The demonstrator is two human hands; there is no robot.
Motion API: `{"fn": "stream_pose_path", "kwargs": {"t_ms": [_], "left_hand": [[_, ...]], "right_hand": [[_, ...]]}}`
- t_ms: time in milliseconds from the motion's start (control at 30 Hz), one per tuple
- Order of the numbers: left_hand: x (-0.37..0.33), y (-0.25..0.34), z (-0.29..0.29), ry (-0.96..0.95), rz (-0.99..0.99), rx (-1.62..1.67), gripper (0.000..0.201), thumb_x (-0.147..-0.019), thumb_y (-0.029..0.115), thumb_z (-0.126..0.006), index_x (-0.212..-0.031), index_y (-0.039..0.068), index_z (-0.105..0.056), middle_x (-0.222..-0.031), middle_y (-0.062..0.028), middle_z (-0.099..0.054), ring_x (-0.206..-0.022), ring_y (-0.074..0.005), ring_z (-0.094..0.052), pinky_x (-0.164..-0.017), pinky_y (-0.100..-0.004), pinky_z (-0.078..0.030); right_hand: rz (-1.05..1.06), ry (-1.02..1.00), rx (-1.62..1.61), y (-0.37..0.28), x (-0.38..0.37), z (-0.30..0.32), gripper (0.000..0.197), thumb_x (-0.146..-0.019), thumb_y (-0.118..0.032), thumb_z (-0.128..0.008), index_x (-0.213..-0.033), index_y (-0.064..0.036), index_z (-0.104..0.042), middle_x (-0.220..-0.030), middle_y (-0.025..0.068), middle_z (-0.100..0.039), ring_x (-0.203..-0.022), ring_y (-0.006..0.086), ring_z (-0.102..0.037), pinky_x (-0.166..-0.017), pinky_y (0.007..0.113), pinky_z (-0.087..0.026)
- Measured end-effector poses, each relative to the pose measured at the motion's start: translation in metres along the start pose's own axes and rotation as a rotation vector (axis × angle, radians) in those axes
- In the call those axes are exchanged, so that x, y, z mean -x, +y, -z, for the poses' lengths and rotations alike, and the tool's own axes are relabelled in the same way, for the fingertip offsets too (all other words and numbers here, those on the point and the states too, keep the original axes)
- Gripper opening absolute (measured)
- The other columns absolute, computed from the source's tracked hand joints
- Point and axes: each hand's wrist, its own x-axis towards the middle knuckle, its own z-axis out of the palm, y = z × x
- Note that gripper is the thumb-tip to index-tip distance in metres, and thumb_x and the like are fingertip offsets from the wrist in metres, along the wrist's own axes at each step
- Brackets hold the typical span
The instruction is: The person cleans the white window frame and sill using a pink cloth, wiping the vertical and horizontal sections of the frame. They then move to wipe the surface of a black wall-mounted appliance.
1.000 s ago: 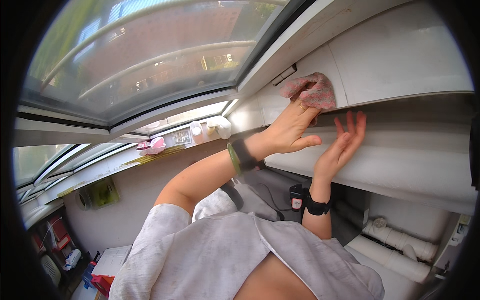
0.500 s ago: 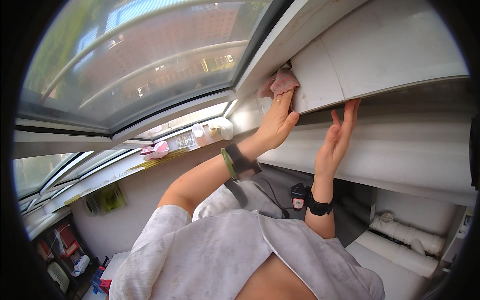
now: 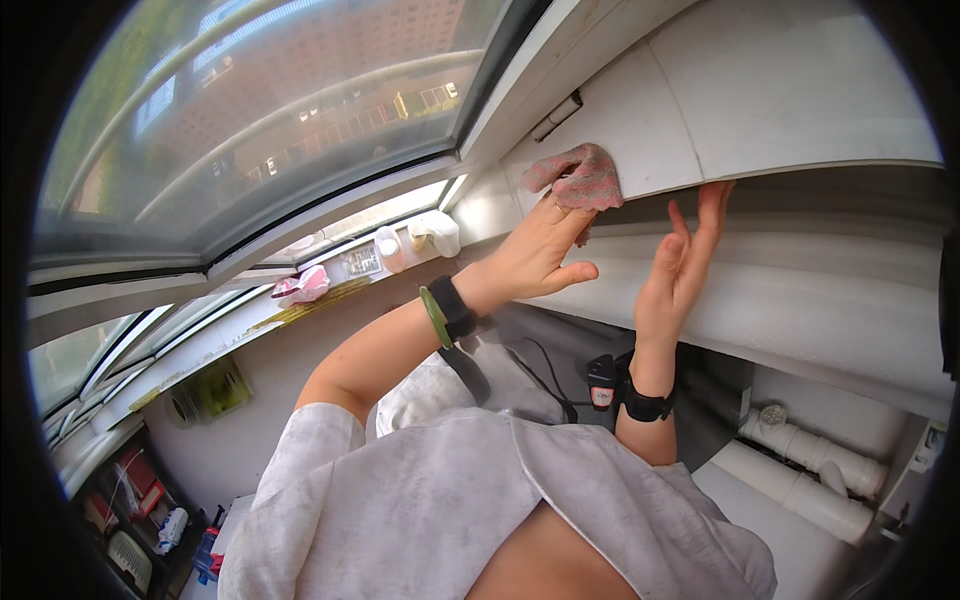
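Note:
A crumpled pink-and-grey cloth [image 3: 588, 180] is in my left hand [image 3: 535, 250], at the lower corner of a white panel [image 3: 800, 95]. Its fingers lie under and behind the cloth, partly covered by it, while the thumb sticks out to the right. On the panel above the cloth is a dark metal hinge [image 3: 557, 116]. My right hand [image 3: 677, 275] is raised with the fingers stretched upward, their tips touching the panel's lower edge. It holds nothing that I can see.
A large window [image 3: 300, 130] slopes at the upper left. Bottles [image 3: 390, 250] and a pink-and-white packet [image 3: 300, 287] stand on the sill. White pipes [image 3: 800, 490] run at the lower right. A dark shelf [image 3: 125, 500] with assorted items is at the lower left.
My left hand and the cloth have shifted slightly down and right along the panel, uncovering the hinge. My right hand stays at the panel's edge.

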Motion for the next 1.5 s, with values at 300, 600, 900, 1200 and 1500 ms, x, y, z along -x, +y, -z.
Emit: {"fn": "stream_pose_path", "kwargs": {"t_ms": [300,600,900,1200,1500], "left_hand": [[0.004,0.003,-0.005,-0.045,0.034,-0.007,0.085,-0.087,0.068,-0.044,-0.135,-0.001,-0.040,-0.112,-0.0178,-0.051,-0.111,-0.0384,-0.043,-0.099,-0.0473,-0.033],[-0.029,0.017,-0.008,-0.051,-0.117,0.019,0.087,-0.085,0.071,-0.041,-0.129,-0.003,-0.045,-0.140,-0.0287,-0.033,-0.132,-0.0483,-0.025,-0.109,-0.0569,-0.020],[-0.037,0.012,0.007,-0.031,-0.100,-0.041,0.084,-0.085,0.068,-0.046,-0.130,-0.003,-0.044,-0.133,-0.0282,-0.039,-0.126,-0.0457,-0.034,-0.107,-0.0528,-0.025],[0.054,-0.064,-0.024,0.149,0.300,0.088,0.078,-0.094,0.054,-0.041,-0.143,-0.005,-0.022,-0.144,-0.0301,-0.023,-0.135,-0.0434,-0.024,-0.111,-0.0432,-0.021],[0.027,-0.077,-0.024,0.346,0.324,0.024,0.068,-0.099,0.045,-0.037,-0.141,-0.007,-0.024,-0.141,-0.0270,-0.028,-0.129,-0.0405,-0.028,-0.109,-0.0412,-0.022]], "right_hand": [[-0.024,0.018,-0.003,-0.001,0.001,0.000,0.063,-0.099,-0.039,-0.044,-0.148,-0.0044,-0.025,-0.155,0.0205,-0.015,-0.142,0.0334,-0.022,-0.106,0.046,-0.034],[-0.021,0.011,-0.014,0.002,0.000,0.000,0.065,-0.099,-0.042,-0.043,-0.148,-0.0042,-0.025,-0.155,0.0208,-0.017,-0.143,0.0335,-0.021,-0.107,0.046,-0.033],[-0.038,-0.026,0.010,0.000,0.001,0.002,0.063,-0.099,-0.041,-0.043,-0.148,-0.0055,-0.025,-0.156,0.0186,-0.016,-0.143,0.0327,-0.020,-0.107,0.047,-0.033],[-0.007,-0.079,0.040,0.008,0.007,0.008,0.062,-0.100,-0.040,-0.041,-0.148,-0.0047,-0.022,-0.156,0.0169,-0.013,-0.145,0.0315,-0.014,-0.109,0.050,-0.030],[-0.013,-0.107,0.043,0.007,0.003,0.013,0.060,-0.100,-0.037,-0.042,-0.148,-0.0053,-0.024,-0.156,0.0159,-0.015,-0.144,0.0310,-0.019,-0.108,0.049,-0.031]]}}
